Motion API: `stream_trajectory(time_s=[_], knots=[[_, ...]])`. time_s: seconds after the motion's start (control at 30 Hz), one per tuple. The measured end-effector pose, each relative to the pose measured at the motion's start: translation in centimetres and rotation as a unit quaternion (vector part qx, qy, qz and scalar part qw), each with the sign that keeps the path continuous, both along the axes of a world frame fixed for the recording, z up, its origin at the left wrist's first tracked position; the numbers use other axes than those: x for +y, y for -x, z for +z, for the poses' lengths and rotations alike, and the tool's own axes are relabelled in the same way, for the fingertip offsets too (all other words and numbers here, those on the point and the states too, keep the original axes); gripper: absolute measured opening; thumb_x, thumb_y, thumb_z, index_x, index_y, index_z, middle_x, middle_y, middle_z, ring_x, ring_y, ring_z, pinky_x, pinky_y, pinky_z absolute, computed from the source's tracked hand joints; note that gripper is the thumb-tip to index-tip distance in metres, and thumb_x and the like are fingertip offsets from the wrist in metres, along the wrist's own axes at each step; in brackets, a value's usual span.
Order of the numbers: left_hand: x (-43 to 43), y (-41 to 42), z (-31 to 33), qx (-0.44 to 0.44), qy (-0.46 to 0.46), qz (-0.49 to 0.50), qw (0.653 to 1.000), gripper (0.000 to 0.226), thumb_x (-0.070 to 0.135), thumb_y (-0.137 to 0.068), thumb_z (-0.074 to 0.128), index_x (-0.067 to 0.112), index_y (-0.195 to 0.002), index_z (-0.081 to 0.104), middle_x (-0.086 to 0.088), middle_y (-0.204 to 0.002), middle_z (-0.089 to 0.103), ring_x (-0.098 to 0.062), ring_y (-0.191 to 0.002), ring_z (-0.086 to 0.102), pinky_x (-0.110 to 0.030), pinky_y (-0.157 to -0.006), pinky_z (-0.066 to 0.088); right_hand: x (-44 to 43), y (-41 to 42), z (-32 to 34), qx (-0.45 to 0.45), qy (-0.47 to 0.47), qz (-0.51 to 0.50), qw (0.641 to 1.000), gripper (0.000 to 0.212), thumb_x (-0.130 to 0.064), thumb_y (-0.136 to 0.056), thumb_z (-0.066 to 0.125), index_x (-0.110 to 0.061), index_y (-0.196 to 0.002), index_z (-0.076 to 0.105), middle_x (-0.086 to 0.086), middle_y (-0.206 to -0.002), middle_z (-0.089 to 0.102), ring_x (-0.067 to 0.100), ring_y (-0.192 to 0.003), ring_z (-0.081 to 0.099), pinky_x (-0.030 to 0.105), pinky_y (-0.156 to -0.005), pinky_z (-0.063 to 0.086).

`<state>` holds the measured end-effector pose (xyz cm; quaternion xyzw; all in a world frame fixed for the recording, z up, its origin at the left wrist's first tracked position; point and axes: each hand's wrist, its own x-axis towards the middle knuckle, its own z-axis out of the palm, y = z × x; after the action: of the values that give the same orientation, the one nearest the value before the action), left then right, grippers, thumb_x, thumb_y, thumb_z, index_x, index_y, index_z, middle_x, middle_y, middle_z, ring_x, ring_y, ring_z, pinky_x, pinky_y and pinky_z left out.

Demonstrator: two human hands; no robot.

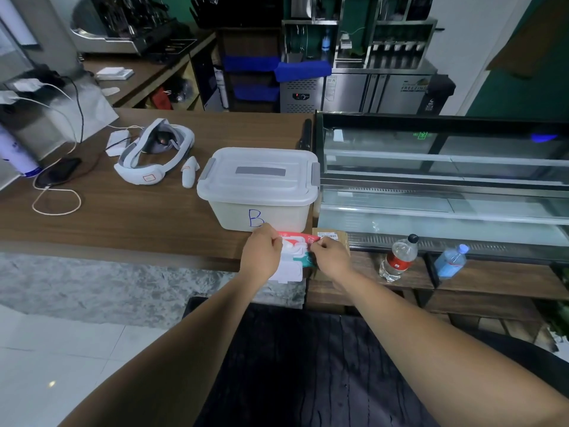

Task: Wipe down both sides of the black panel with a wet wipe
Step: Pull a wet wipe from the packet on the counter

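Wood-grain counter [138, 217] in some cafe-type back room, with a white headset [154, 155] on the left, a frosted plastic bin [258, 186] marked B in the middle, and a glass display case [446, 180] off right. At the counter's near edge the left hand [261, 254] grips the wipe pack [297, 251], white flap hanging open, and the right hand [331, 254] pinches at its top, tho can't tell if a wipe's actually between the fingers. Black panel [308, 365], streaky and matte, lies low under both forearms, cut off at the bottom.

Two hands [261, 252] [332, 254], one wipe pack [297, 245], one box [258, 186]
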<state>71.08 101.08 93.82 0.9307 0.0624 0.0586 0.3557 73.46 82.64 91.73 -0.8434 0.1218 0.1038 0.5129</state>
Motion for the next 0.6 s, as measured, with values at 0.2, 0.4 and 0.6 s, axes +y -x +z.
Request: stream_trajectory(time_s=[0.2, 0.4, 0.6], knots=[[1.1, 0.5, 0.3, -0.018, 0.126, 0.061, 0.99, 0.014, 0.021, -0.106, 0.049, 0.013, -0.098, 0.056, 0.005, -0.087, 0.064, -0.01, -0.078, 0.062, -0.016, -0.058, 0.041, 0.2, 0.0, 0.0, -0.01, 0.041, 0.019, 0.999, 0.023, -0.028, -0.102, 0.058, -0.013, -0.087, 0.067, -0.004, -0.081, 0.066, 0.011, -0.075, 0.058, 0.028, -0.058, 0.036], [1.8, 0.4, 0.4, -0.011, 0.334, 0.149, 0.931, 0.021, 0.011, -0.098, 0.046, 0.0, -0.083, 0.054, -0.004, -0.071, 0.061, -0.019, -0.072, 0.06, -0.034, -0.066, 0.051, 0.3, -0.1, -0.1, -0.016, 0.063, 0.032, 0.997, 0.023, -0.028, -0.102, 0.057, -0.011, -0.091, 0.068, -0.004, -0.083, 0.066, 0.011, -0.075, 0.057, 0.027, -0.058, 0.036], [2.5, 0.7, 1.6, 0.005, 0.559, 0.187, 0.808, 0.011, 0.008, -0.104, 0.051, 0.003, -0.111, 0.058, -0.018, -0.109, 0.071, -0.025, -0.096, 0.071, -0.038, -0.084, 0.064, 0.4, 0.0, -0.3, -0.015, 0.065, 0.017, 0.998, 0.026, -0.028, -0.103, 0.057, -0.018, -0.079, 0.059, -0.005, -0.079, 0.062, 0.008, -0.071, 0.053, 0.028, -0.056, 0.033]])
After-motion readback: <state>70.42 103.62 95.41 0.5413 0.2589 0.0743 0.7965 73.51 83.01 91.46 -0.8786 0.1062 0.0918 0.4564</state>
